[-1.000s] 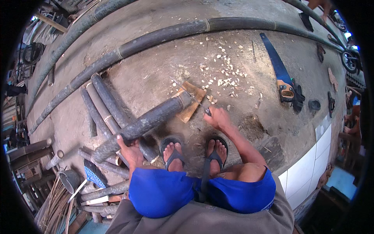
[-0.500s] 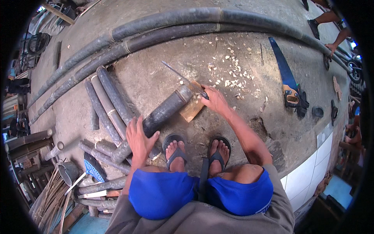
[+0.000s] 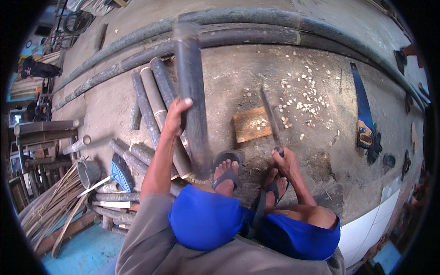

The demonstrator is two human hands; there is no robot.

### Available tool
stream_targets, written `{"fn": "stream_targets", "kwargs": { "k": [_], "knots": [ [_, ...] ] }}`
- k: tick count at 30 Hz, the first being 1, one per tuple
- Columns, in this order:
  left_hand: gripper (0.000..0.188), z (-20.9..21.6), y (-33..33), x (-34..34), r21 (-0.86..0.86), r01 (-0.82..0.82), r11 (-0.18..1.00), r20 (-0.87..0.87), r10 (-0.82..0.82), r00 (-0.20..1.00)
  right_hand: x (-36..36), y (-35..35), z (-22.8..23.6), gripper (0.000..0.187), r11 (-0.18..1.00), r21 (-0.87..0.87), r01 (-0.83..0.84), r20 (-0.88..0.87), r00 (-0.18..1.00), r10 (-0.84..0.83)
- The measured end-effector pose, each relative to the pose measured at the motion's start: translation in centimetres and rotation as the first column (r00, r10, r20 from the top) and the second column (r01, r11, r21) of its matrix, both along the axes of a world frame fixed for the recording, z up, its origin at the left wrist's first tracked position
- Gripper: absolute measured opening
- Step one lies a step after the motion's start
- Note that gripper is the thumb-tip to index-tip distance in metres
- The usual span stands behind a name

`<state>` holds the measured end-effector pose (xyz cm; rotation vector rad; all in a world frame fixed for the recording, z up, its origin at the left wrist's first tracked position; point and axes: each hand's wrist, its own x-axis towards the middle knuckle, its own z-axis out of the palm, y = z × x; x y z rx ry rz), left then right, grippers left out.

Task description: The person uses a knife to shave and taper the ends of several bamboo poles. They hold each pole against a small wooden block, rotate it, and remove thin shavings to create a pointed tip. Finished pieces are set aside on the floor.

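My left hand [image 3: 175, 118] grips a thick, dark bamboo piece [image 3: 191, 82] around its middle. The piece is held lengthwise away from me, and its far end is smeared by motion. In my right hand [image 3: 285, 161], fingers wrapped round the handle, is a large knife [image 3: 270, 114] with a long, narrow blade pointing away from me. Left of the blade, a flat wooden block [image 3: 245, 131] lies on the floor with a few pale chips on it. My sandalled feet are on the floor between my hands.
Pale chips [image 3: 308, 98] litter the floor beyond the knife. A handsaw [image 3: 363, 103] lies at right. Two long bamboo poles [image 3: 247, 40] cross the far side. Cut bamboo lengths [image 3: 145, 103], a blue brush [image 3: 121, 173] and a grey bucket [image 3: 89, 173] are at left.
The bamboo piece has come off the wooden block and swung left, its far end raised away from me. My right hand has drawn the knife back from the bamboo's end, toward my right foot.
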<state>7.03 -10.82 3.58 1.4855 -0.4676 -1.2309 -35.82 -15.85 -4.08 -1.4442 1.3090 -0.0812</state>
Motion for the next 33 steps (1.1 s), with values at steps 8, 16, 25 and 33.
{"fn": "stream_targets", "kwargs": {
  "k": [8,16,25,33],
  "knots": [
    [0.048,-0.6,-4.7,-1.5,-0.212,-0.539,0.815,-0.328,0.461,0.825,-2.4,1.9,-1.5,0.043,0.988,-0.116,0.104,-0.04,0.993,-0.109],
    [0.047,0.3,-5.2,-4.0,-0.381,-0.606,0.698,-0.252,0.552,0.795,-0.5,0.1,0.7,0.04,0.951,-0.306,0.044,-0.117,0.99,-0.084],
    [0.057,2.8,-5.3,-2.1,-0.435,-0.659,0.614,-0.021,0.724,0.689,1.9,-1.4,4.6,0.033,0.853,-0.521,0.017,-0.006,1.0,-0.023],
    [0.058,1.9,-6.8,-2.1,-0.444,-0.667,0.599,0.045,0.758,0.651,3.4,-3.3,2.5,0.042,0.864,-0.491,-0.112,-0.182,0.983,0.024]
  ]
}}
